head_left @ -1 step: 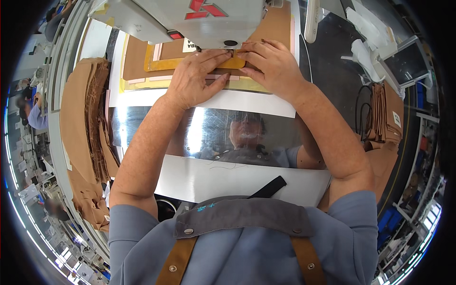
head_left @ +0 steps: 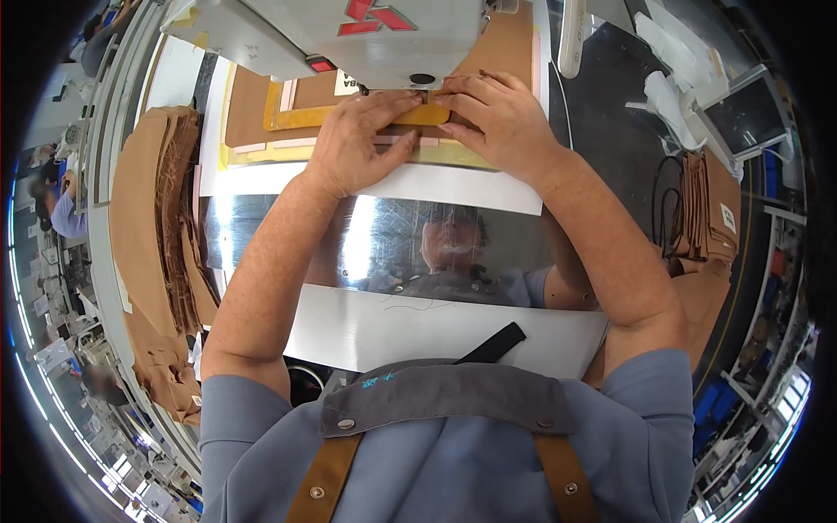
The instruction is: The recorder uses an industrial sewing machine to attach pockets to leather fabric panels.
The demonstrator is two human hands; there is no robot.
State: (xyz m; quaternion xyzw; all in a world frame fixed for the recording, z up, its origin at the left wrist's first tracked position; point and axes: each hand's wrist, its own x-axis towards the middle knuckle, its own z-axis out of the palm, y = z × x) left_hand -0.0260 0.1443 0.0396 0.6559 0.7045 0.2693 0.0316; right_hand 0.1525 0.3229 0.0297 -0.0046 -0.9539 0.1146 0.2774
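Observation:
My left hand (head_left: 362, 144) lies on a yellow template strip (head_left: 305, 118), its fingers stretched toward the foot of a white sewing machine head (head_left: 405, 57) and its thumb held apart. On the other side, my right hand (head_left: 501, 122) rests with slightly bent fingers at the strip's right end, close beside the machine's foot. Both hands look open, pressing from above rather than gripping. Beneath the strip is a brown fabric panel (head_left: 247, 113) on a yellow-edged template with pink strips. The machine head hides the needle and some fingertips.
A shiny metal plate (head_left: 392, 248) lies in front of the hands and reflects the wearer. Brown fabric pieces are stacked at left (head_left: 144, 218), and another folded brown stack (head_left: 706, 209) is at right. A screen (head_left: 745, 113) stands at the far right.
My left fingers and thumb have slid very slightly left along the yellow strip. My right hand looks almost unmoved.

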